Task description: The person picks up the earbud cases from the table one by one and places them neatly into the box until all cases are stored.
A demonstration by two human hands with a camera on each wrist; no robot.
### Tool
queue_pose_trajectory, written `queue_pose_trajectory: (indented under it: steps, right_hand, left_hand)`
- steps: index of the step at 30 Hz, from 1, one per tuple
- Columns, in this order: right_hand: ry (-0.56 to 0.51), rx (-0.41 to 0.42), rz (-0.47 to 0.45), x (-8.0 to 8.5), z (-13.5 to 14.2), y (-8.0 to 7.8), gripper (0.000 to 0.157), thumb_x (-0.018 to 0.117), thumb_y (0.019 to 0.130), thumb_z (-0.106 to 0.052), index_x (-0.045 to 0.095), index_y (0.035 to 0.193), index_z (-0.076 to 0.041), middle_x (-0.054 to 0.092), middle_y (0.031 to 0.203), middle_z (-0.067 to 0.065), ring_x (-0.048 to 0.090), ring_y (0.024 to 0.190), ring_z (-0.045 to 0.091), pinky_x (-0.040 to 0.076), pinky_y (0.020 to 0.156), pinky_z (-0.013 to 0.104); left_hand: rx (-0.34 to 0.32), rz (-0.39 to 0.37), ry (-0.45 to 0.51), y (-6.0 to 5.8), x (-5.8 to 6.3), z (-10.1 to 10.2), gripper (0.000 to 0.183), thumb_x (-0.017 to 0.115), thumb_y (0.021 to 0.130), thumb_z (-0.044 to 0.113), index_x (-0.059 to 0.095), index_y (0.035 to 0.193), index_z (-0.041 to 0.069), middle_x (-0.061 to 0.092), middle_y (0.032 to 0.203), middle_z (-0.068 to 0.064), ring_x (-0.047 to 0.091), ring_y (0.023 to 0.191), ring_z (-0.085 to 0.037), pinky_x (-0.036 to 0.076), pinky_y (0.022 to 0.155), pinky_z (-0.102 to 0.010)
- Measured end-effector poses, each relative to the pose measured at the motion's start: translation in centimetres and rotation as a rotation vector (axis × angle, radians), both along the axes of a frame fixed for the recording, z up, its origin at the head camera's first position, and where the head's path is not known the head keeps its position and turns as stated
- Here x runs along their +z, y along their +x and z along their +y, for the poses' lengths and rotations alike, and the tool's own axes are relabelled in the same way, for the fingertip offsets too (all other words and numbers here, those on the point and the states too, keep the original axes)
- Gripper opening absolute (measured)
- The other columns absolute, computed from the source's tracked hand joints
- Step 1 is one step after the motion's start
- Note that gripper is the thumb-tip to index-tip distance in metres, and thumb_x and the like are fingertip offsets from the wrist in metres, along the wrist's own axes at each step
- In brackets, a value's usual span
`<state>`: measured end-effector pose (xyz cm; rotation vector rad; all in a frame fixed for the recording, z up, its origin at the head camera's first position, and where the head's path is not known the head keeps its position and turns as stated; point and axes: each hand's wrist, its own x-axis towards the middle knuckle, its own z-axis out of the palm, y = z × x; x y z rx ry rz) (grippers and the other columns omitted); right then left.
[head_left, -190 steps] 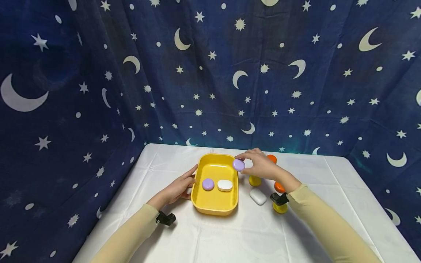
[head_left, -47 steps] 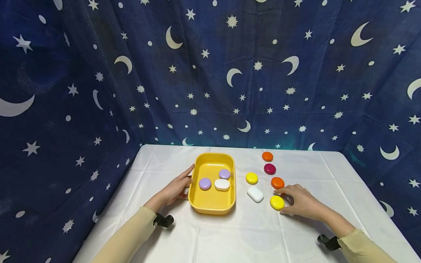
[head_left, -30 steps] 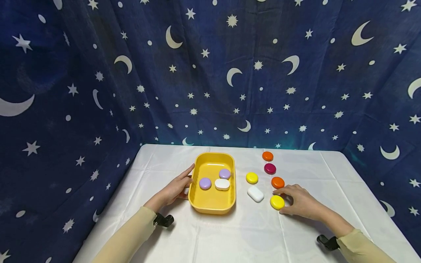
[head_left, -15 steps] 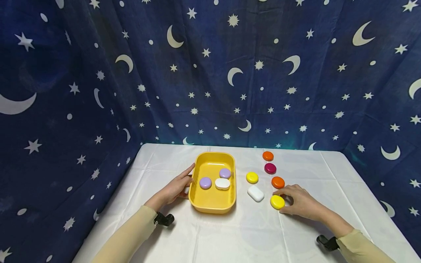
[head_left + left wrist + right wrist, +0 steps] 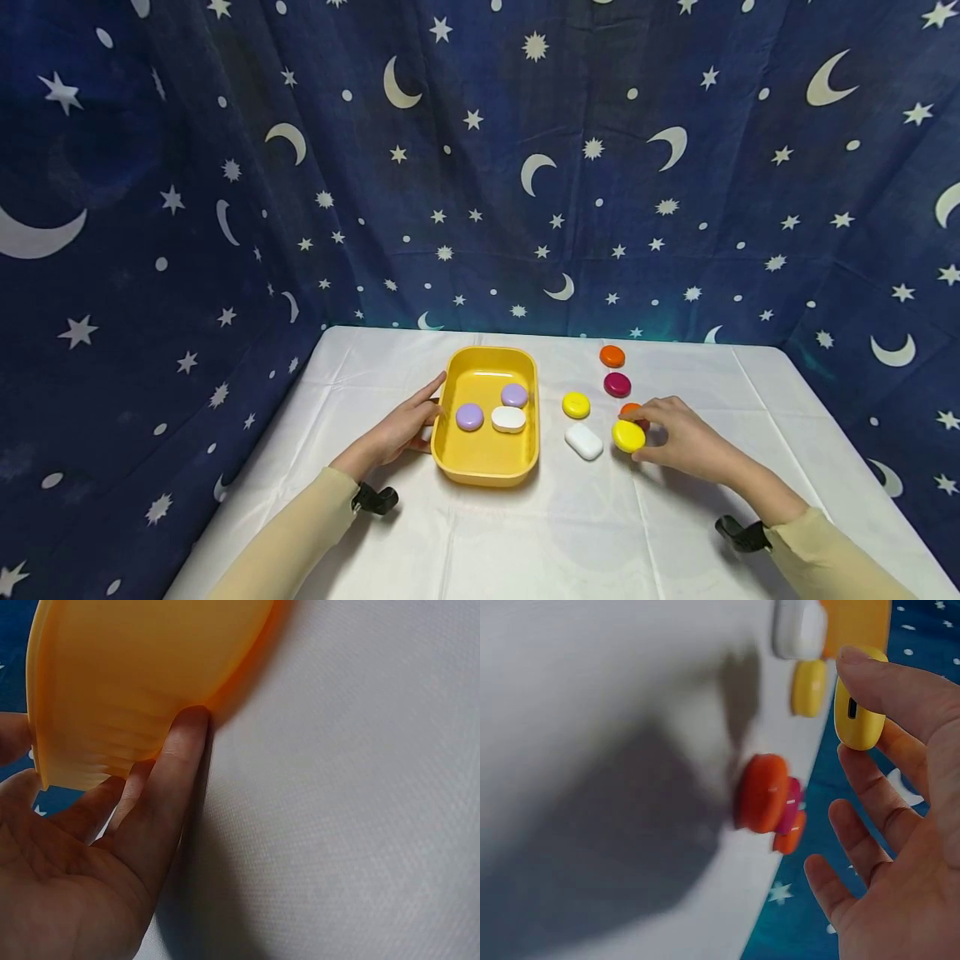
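My right hand [image 5: 686, 439] pinches a round yellow case [image 5: 628, 436] between thumb and fingers, lifted off the table. In the right wrist view a small dark slot shows in the rim of this yellow case [image 5: 859, 709], and the other fingers are spread below it. My left hand [image 5: 397, 429] lies along the left side of a yellow tray [image 5: 486, 467], its fingertips touching the wall, as the left wrist view also shows. Inside the tray sit two lilac round pieces [image 5: 469, 417] and a white oblong one [image 5: 508, 419].
Right of the tray lie a white rounded piece [image 5: 583, 442], another yellow round piece [image 5: 576, 406], a crimson one [image 5: 617, 384] and an orange one [image 5: 612, 357]. A second orange piece [image 5: 763, 793] is partly hidden behind the right hand in the head view. A star-patterned curtain [image 5: 480, 183] encloses the white table [image 5: 562, 542].
The right hand earlier put a lilac piece in the tray, then moved to the yellow case at the right. Since half a second ago it has raised that case. The left hand stays by the tray.
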<state>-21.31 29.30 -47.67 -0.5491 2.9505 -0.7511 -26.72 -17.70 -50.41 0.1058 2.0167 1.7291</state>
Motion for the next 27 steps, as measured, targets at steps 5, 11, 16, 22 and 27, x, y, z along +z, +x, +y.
queue_pose_trajectory:
  steps: [5,11,16,22,27]
  right_hand:
    - [-0.024,0.004,0.031,1.5,-1.5,-0.9,0.056,0.090,0.078,-0.029,0.071,0.130,-0.020,0.065,0.122,0.003,0.047,0.117,0.030,0.052,0.092,0.053]
    - [-0.042,0.020,0.011,2.4,-4.2,-2.6,0.055,0.088,0.079,-0.034,0.070,0.131,-0.026,0.063,0.126,0.000,0.045,0.122,0.028,0.050,0.095,0.052]
    - [-0.069,0.073,0.008,3.3,-6.6,-3.7,0.054,0.088,0.080,-0.034,0.070,0.130,-0.029,0.062,0.119,-0.007,0.045,0.120,0.024,0.047,0.095,0.051]
    - [-0.043,0.098,-0.003,3.7,-9.2,-5.0,0.054,0.086,0.081,-0.038,0.069,0.132,-0.031,0.063,0.124,-0.009,0.046,0.123,0.024,0.046,0.100,0.056]
    - [-0.023,0.103,-0.015,3.9,-11.1,-6.3,0.052,0.083,0.083,-0.031,0.068,0.132,-0.033,0.063,0.128,-0.006,0.044,0.126,0.024,0.047,0.102,0.055]
  left_hand:
    - [0.002,-0.004,0.001,0.0,0.1,-0.1,0.066,0.048,0.103,0.024,0.024,0.162,0.044,0.039,0.160,-0.016,0.066,0.117,-0.030,0.062,0.078,-0.045]
    - [-0.001,-0.006,0.016,0.1,0.0,-0.2,0.067,0.048,0.103,0.024,0.024,0.162,0.044,0.039,0.160,-0.016,0.066,0.118,-0.030,0.062,0.078,-0.045]
    - [-0.009,-0.002,0.029,0.0,-0.2,-0.2,0.067,0.049,0.104,0.023,0.023,0.162,0.042,0.040,0.160,-0.017,0.066,0.118,-0.030,0.062,0.078,-0.046]
    - [-0.012,-0.003,0.022,0.0,-0.2,-0.1,0.067,0.049,0.104,0.024,0.024,0.162,0.043,0.039,0.160,-0.016,0.066,0.118,-0.031,0.062,0.079,-0.046]
    - [-0.010,0.001,0.009,0.0,0.0,-0.2,0.067,0.049,0.104,0.024,0.024,0.162,0.043,0.040,0.160,-0.015,0.065,0.118,-0.030,0.062,0.078,-0.045]
